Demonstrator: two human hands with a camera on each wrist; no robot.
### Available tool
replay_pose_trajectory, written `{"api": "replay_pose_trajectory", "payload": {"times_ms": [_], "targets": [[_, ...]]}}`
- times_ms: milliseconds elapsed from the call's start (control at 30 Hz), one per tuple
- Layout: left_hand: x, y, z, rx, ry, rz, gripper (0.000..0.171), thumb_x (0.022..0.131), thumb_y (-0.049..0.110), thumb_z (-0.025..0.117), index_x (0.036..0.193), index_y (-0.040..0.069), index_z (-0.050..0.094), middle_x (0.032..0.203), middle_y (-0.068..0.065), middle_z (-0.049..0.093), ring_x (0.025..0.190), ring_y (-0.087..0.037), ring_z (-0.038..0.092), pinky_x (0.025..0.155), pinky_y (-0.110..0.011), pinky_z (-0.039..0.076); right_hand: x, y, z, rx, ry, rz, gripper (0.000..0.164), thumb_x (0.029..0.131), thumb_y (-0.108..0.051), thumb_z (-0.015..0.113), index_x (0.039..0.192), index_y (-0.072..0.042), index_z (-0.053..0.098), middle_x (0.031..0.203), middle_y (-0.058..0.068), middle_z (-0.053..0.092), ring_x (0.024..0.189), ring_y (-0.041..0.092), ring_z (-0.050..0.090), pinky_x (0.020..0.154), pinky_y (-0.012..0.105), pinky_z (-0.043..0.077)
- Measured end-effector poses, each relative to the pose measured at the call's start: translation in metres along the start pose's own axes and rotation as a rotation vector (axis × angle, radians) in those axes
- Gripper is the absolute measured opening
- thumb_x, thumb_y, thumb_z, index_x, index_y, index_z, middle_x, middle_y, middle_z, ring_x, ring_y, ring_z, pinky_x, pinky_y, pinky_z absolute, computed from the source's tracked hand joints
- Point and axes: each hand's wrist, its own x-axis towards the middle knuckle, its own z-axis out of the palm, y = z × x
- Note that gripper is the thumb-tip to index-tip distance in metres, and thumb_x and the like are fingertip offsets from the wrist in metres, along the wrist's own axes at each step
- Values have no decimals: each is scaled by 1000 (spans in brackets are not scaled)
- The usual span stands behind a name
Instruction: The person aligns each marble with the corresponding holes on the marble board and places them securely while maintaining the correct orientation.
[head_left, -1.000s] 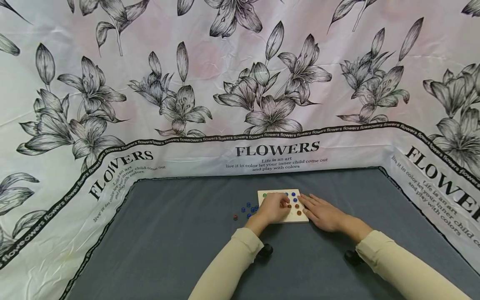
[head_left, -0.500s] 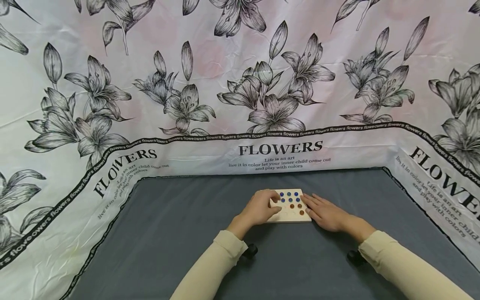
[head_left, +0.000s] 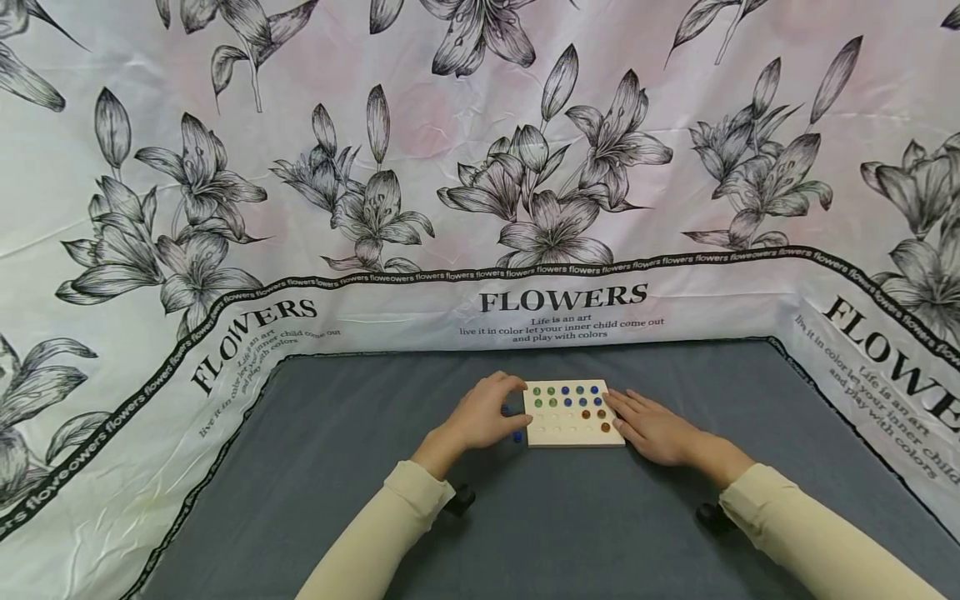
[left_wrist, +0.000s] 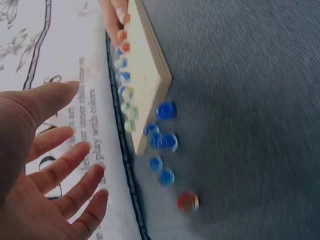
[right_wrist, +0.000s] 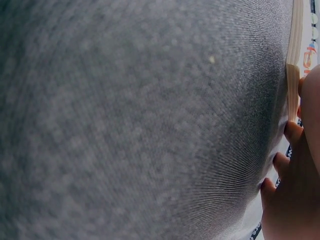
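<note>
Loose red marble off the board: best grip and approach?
Probably pinch the red marble across its widest part, from above: it looks round, rests on the grey cloth, and stands apart from the blue marbles, leaving its sides free.

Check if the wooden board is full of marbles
Partly full: on the board, marbles fill two far rows, but nearer hollows at left are bare.
</note>
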Motion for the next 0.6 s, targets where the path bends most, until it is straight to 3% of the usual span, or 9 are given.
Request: {"api": "replay_pose_trajectory", "payload": {"times_ms": [200,400,600], "targets": [[-8,-17,-8,-3,-19,-44,54,95,30,75,142,8,57,133,-12,58,121,-29,57,99,-49,49,2,3,1,0,-18,15,57,113,-36,38,159,-3,32,165,18,29,150,47,25,118,62,24],[-16,-33,-11,-33,-27,-49,55,95,26,76,141,5,55,134,-16,56,124,-36,56,99,-53,48,-3,-10,-9,25,2,-12,55,112,-31,40,157,0,36,161,24,34,146,53,28,115,65,26],[-21,-42,-16,-82,-49,-44,57,93,19,78,141,0,54,133,-22,56,123,-40,55,99,-55,47,-3,-4,-6,-3,28,-44,55,112,-34,39,158,-3,37,160,23,36,144,53,32,112,65,29]]}}
